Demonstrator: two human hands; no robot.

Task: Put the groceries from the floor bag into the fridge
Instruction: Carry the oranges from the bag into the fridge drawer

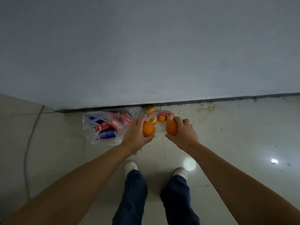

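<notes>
My left hand [135,135] grips an orange [148,131], and my right hand [183,133] grips a second orange [171,129]. Both are held just above the floor in front of a clear plastic bag [90,125] lying against the base of the wall. The bag holds several red and blue drink cans [107,133]. More fruit lies behind my hands: a small orange [161,118] and two yellowish fruits [150,110]. No fridge is in view.
A grey wall [146,54] fills the upper half, with a dark baseboard gap [211,99] along the floor. The floor is pale glossy tile [235,135]. A thin cable [29,143] runs down the left. My two feet in white shoes [131,167] stand below.
</notes>
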